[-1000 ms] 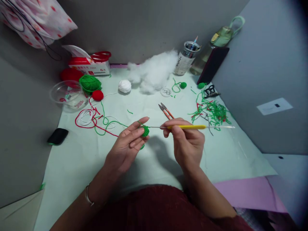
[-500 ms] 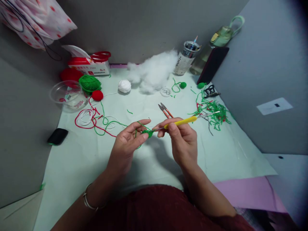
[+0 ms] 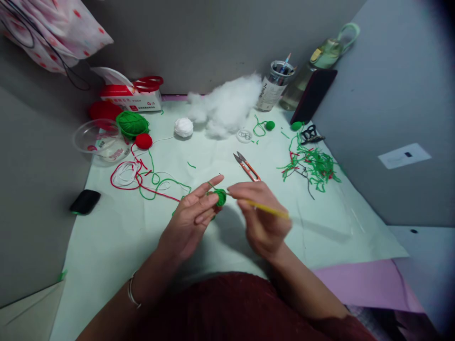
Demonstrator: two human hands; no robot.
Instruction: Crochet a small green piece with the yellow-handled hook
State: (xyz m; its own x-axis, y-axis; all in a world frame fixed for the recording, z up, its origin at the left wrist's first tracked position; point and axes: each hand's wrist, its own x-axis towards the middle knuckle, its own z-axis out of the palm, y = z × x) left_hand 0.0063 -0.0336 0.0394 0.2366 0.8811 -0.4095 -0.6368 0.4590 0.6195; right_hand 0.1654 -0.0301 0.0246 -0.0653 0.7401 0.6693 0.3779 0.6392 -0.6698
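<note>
My left hand (image 3: 194, 210) pinches a small round piece of green crochet work (image 3: 221, 197) between thumb and fingers, its index finger stretched out with green yarn over it. A yellow-handled crochet hook (image 3: 267, 209) is gripped in my right hand (image 3: 265, 215), which is smeared by motion. The hook's tip points left, close by the green piece; whether it sits in a stitch is too blurred to tell. Green and red yarn (image 3: 156, 192) trails from the left hand across the table. Just beyond my right hand lie orange thread snips (image 3: 247, 166).
At the left stand a green yarn ball (image 3: 132, 124), a white yarn ball (image 3: 184, 127), a clear plastic tub (image 3: 95, 142) and a tissue box (image 3: 133, 99). White stuffing (image 3: 227, 106) and a pen holder (image 3: 275, 85) are at the back. Yarn scraps (image 3: 314, 163) lie right, near a phone (image 3: 313, 97).
My right hand has tilted the crochet hook, so its handle end now points down to the right. My left hand has turned the green piece, showing its round face.
</note>
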